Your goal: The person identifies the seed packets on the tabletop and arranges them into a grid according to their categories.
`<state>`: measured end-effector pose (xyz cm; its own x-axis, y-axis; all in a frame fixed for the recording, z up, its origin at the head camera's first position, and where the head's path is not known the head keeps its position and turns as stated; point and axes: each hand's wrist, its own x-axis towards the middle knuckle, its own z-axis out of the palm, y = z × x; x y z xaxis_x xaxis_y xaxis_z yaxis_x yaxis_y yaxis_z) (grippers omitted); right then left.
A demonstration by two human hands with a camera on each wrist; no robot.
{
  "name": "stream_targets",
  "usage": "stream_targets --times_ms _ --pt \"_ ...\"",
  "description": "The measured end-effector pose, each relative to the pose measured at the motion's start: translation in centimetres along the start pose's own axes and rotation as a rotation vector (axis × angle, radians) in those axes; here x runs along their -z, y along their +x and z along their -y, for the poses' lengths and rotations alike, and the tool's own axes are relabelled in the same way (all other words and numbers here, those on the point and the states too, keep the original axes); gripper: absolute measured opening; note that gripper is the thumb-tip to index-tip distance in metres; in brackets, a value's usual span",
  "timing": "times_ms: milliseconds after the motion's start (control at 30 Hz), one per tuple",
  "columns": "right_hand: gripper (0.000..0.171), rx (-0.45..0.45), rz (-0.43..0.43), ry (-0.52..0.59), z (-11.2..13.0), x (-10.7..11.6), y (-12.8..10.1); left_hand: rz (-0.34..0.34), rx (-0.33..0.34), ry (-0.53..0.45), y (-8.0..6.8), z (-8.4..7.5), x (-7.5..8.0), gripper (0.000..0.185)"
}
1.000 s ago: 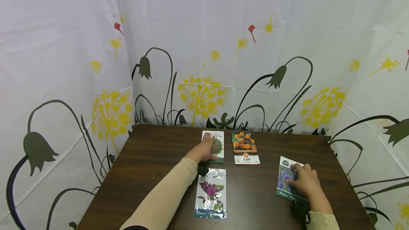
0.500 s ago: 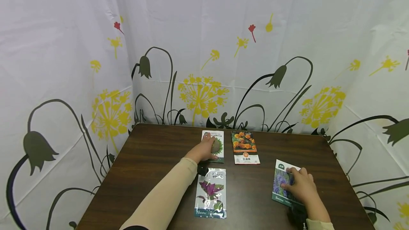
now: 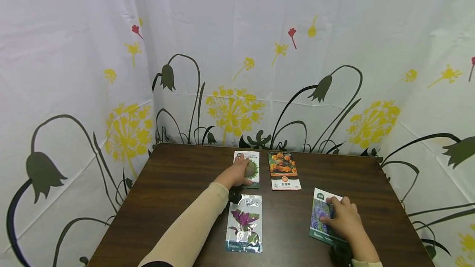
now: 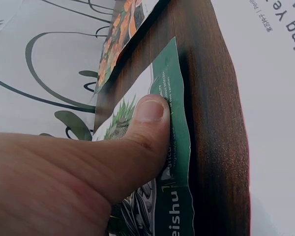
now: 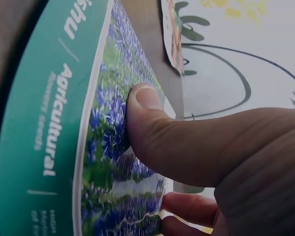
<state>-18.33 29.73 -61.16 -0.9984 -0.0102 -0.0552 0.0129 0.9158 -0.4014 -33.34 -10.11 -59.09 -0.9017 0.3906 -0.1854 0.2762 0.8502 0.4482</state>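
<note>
Right hand [image 3: 343,219] pinches the blue-flower seed packet [image 3: 321,217] at the counter's [image 3: 178,184] right side; left hand [image 3: 237,173] lies flat on the sunflower packet [image 3: 252,164]. Best kept low, edges squared to neighbours.

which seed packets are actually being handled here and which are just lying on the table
In hand:
- blue-flower packet, held by the right hand
- sunflower packet, under the left hand

Lying about:
- orange-flower packet
- purple-leaf packet
</note>
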Motion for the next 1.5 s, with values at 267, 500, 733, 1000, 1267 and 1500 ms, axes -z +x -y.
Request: stream_targets --times_ms 267,500,733,1000,1267,1500 --pt "0.075 0.008 0.003 -0.015 1.0 -0.6 -0.7 -0.008 -0.013 -0.003 0.1 -0.1 -0.1 0.100" --pt "0.071 0.017 0.017 -0.014 2.2 -1.1 -1.2 0.011 -0.003 -0.015 -0.1 0.0 0.0 0.103" --pt "0.068 0.052 0.017 -0.018 3.2 -2.0 -1.6 0.001 -0.010 -0.013 0.1 0.2 -0.1 0.103" --pt "0.067 0.071 0.026 -0.027 4.6 -2.9 -1.9 -0.004 -0.009 -0.009 0.2 0.3 -0.3 0.102" --pt "0.066 0.101 0.027 -0.037 6.0 -3.9 -1.9 -0.001 -0.002 -0.008 0.3 0.4 -0.3 0.102" --pt "0.066 0.134 0.012 -0.040 7.3 -4.5 -2.1 -0.006 -0.007 -0.007 0.3 0.4 -0.3 0.101"
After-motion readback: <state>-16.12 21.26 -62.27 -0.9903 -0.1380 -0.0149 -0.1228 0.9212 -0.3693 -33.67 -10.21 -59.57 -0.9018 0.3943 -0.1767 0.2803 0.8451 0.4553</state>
